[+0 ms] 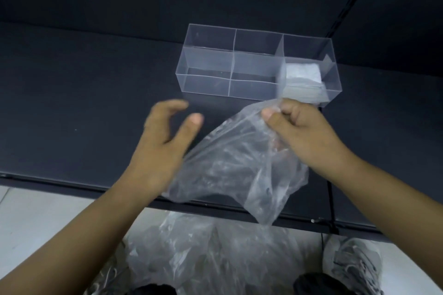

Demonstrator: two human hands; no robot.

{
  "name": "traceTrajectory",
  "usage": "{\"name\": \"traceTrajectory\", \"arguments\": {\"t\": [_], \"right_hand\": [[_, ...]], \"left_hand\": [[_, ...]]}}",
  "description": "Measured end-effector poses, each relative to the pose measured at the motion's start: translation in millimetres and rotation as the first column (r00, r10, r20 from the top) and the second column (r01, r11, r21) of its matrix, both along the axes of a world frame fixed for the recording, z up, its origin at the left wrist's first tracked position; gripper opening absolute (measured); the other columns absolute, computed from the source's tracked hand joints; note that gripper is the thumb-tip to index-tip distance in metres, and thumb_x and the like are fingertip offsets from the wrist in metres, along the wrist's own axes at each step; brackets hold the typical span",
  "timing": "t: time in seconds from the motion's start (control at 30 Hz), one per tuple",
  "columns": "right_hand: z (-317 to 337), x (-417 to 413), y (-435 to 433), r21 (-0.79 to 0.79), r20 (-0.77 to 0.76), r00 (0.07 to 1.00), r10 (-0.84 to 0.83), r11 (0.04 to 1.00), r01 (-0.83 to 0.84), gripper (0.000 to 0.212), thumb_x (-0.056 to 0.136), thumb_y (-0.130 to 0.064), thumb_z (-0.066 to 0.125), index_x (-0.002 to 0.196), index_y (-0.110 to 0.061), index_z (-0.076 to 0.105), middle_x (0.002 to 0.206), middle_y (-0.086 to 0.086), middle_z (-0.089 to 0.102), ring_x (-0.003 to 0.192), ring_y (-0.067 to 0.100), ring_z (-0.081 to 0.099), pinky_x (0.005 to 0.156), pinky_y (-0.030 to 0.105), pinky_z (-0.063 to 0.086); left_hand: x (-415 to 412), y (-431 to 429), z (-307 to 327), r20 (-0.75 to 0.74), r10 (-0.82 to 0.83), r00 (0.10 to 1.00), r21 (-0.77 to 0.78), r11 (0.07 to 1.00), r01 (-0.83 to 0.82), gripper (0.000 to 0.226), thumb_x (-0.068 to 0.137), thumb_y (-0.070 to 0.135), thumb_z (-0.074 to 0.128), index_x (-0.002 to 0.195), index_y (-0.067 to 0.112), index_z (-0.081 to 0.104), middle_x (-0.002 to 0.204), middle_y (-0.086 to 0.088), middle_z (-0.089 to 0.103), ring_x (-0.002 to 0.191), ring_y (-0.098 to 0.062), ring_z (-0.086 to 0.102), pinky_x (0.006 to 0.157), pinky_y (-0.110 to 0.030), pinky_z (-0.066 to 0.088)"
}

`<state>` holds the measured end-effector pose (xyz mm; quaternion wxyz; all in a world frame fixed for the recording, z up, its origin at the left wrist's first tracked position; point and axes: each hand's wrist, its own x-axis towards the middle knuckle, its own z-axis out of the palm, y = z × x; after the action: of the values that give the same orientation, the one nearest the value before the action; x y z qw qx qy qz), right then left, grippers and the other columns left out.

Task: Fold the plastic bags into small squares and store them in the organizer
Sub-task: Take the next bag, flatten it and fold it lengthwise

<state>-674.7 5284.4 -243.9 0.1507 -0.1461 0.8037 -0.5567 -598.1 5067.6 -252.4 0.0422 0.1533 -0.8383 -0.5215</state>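
Head view: right hand (302,132) pinches the top corner of a clear, crumpled plastic bag (239,170), unfolded, hanging over the dark table (72,103) near its front edge. Left hand (165,141) beside it, fingers spread and loose, holding nothing. Clear organizer (206,64) behind; folded squares (299,76) in its right-end compartment

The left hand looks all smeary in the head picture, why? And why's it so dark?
Head view: the left hand is motion-blurred at its fingertips; the crumpled clear plastic bag, pinched by the right hand, smears at its top too; the light is dim, and the matte black table gives no glare.
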Motion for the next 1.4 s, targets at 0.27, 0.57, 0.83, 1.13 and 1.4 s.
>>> {"name": "traceTrajectory", "arguments": {"t": [0.27, 0.57, 0.83, 1.13, 1.4], "right_hand": [[2, -12, 5, 0.08, 0.122, 0.988, 0.093, 0.991, -0.103, 0.033, 0.088, -0.049, 0.057, 0.081, -0.018, 0.067, 0.065, -0.012, 0.065, 0.057, 0.002, 0.06, 0.056, 0.015, 0.047], [-32, -28, 80, 0.14, 0.06, 0.976, -0.209, 0.97, 0.199, 0.018, 0.086, -0.04, 0.065, 0.09, -0.022, 0.068, 0.073, -0.01, 0.063, 0.064, 0.003, 0.056, 0.068, 0.021, 0.047], [-44, -12, 49, 0.441, -0.06, 0.965, 0.255, 0.874, -0.203, 0.038, 0.069, -0.044, 0.079, 0.104, -0.044, 0.061, 0.115, -0.021, 0.04, 0.116, 0.0, 0.039, 0.101, 0.015, 0.029], [-36, -19, 75, -0.023, 0.248, 0.944, 0.219, 0.975, -0.221, 0.059, 0.086, -0.045, 0.059, 0.084, 0.014, 0.052, 0.108, 0.012, 0.055, 0.104, 0.016, 0.054, 0.095, 0.028, 0.04], [-26, -17, 88, 0.056, 0.283, 0.941, 0.184, 0.977, -0.207, 0.036, 0.082, -0.047, 0.06, 0.073, -0.012, 0.059, 0.088, 0.002, 0.059, 0.085, 0.012, 0.058, 0.081, 0.02, 0.046]], "left_hand": [[-32, 13, 2, 0.083, -0.054, 0.995, 0.246, 0.969, 0.032, 0.024, 0.089, 0.032, 0.066, 0.083, 0.009, 0.068, 0.078, -0.017, 0.07, 0.066, -0.029, 0.065, 0.066, -0.042, 0.056], [-17, -32, -50, 0.192, 0.216, 0.957, 0.109, 0.965, -0.24, 0.032, 0.093, 0.032, 0.061, 0.082, 0.001, 0.064, 0.079, -0.021, 0.066, 0.065, -0.018, 0.06, 0.063, -0.031, 0.05], [-32, -35, -49, 0.275, 0.202, 0.94, 0.16, 0.955, -0.251, 0.036, 0.09, 0.041, 0.062, 0.079, 0.009, 0.071, 0.071, -0.006, 0.071, 0.058, -0.015, 0.067, 0.049, -0.024, 0.053], [-49, -53, -59, 0.268, 0.334, 0.904, 0.151, 0.912, -0.382, 0.032, 0.09, 0.035, 0.065, 0.069, 0.011, 0.067, 0.073, -0.008, 0.068, 0.072, -0.024, 0.064, 0.076, -0.037, 0.054], [-50, -61, -69, 0.255, 0.372, 0.893, 0.186, 0.887, -0.423, 0.033, 0.095, 0.028, 0.058, 0.065, 0.014, 0.06, 0.046, 0.007, 0.061, 0.04, -0.004, 0.058, 0.042, -0.016, 0.048]]}}
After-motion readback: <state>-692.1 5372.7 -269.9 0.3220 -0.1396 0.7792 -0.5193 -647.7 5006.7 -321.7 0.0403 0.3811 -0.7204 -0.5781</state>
